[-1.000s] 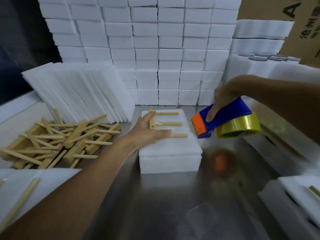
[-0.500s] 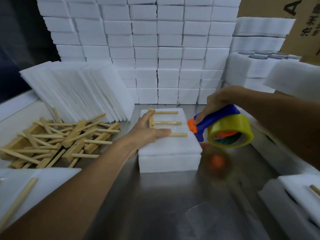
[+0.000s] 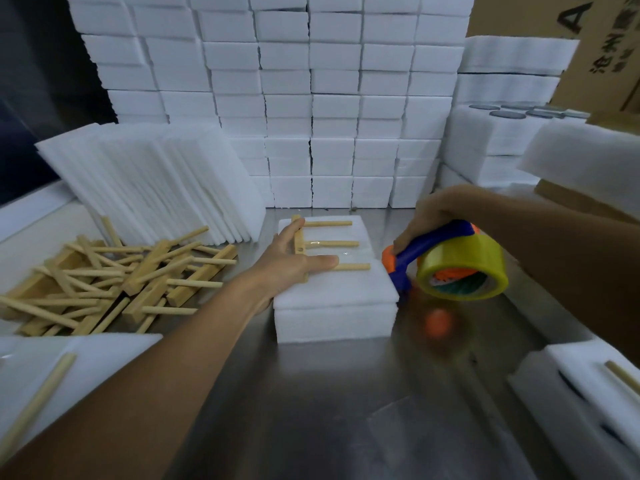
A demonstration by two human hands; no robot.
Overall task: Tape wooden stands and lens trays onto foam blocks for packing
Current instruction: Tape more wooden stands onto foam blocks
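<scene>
The left hand (image 3: 292,263) lay flat, fingers straight, pressing the wooden stand (image 3: 325,244) onto the foam block (image 3: 336,296); the right hand (image 3: 433,216) gripped the tape dispenser (image 3: 450,261) beside it.

The bare steel table (image 3: 329,410) in front of the foam block (image 3: 332,306) gives open room to pass. Behind the block a wall of stacked foam (image 3: 311,98) closes the way. On the left the pile of wooden stands (image 3: 114,271) and leaning foam sheets (image 3: 156,181) stand near; on the right the tape dispenser (image 3: 450,261) touches the block's edge, with packed foam (image 3: 588,386) at the near right corner.
</scene>
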